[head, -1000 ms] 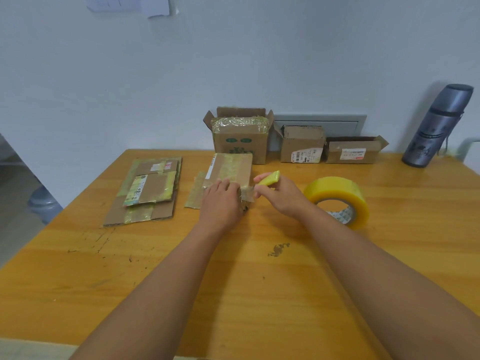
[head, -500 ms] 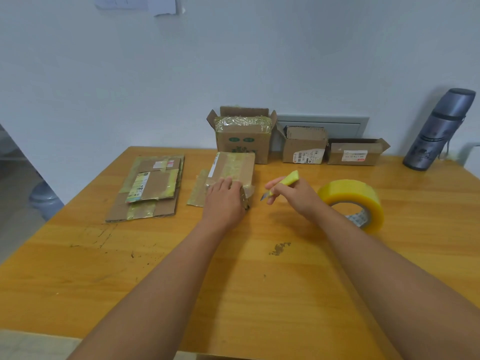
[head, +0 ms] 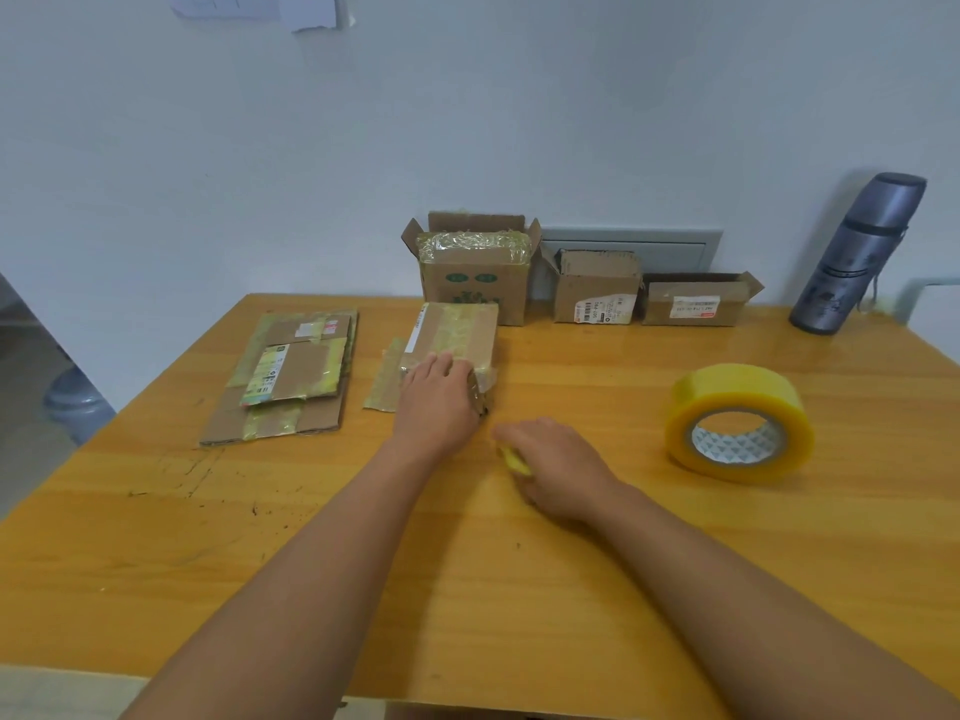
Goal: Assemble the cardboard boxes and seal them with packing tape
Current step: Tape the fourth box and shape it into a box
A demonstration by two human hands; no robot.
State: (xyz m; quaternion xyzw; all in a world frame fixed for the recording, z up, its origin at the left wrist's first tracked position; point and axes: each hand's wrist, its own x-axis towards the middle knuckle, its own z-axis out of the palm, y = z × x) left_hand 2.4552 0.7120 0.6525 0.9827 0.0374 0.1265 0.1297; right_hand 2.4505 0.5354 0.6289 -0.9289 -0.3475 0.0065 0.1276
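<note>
The taped cardboard box (head: 453, 335) lies flat on the worktop (head: 597, 563), just in front of a taller open box (head: 475, 275) that stands at the far edge. The left hand (head: 439, 402) rests on the box's near end, its fingers (head: 436, 363) loosely spread over the top and pressing down rather than curling round anything. The right hand (head: 558, 472) sits low on the worktop nearer the person, just beside the box's near corner, its fingers clenched round a small yellow cutter (head: 514, 458), of which only a sliver shows.

A roll of packing tape (head: 740, 423) stands on its edge to the right, well apart from both hands. A stack of flattened boxes (head: 291, 376) lies to the left, patched with old tape and labels. Two more small open boxes (head: 595, 288) (head: 698, 299) line the back edge against the wall, and a grey flask (head: 860, 254) stands at the far right corner.

The worktop is varnished orange wood, scuffed with dark marks towards the near left. Behind it is a plain pale wall (head: 467, 122) with a grey panel (head: 631, 246) set low behind the boxes and some paper sheets (head: 260, 5) pinned at the top. A blue-grey bin (head: 75, 405) is on the floor to the left.
</note>
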